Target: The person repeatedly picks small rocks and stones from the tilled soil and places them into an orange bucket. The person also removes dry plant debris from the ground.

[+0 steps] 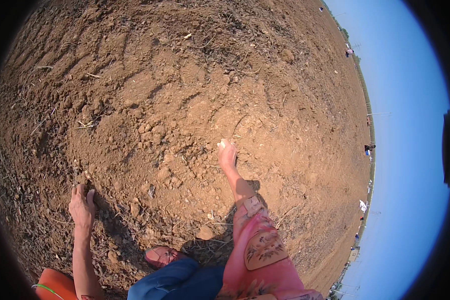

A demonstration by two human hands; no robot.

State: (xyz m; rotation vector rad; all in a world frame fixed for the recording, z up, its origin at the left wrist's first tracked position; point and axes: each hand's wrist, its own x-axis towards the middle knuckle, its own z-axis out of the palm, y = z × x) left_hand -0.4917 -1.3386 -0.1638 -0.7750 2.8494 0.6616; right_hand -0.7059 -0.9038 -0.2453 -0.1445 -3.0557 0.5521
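Observation:
My right hand [228,153] reaches out low over dry brown soil [195,112]. Between its fingertips is a small pale thing [222,144], which looks like a peanut pod. To the left, my left hand [83,206] is down at darker, littered ground, thumb and fingers apart, with nothing visible between them. Just beyond its fingertips lies a small whitish piece [87,174], perhaps another pod. Its fingertips are close to the soil; whether they touch it I cannot tell.
An orange container [54,283] with a green cord or handle stands beside my left forearm. My reddish shoe [163,255] rests on the soil, near a clod [205,232]. A pale pod-like piece [188,36] lies farther out. Distant people [348,52] and a white bundle [362,206] dot the field's edge.

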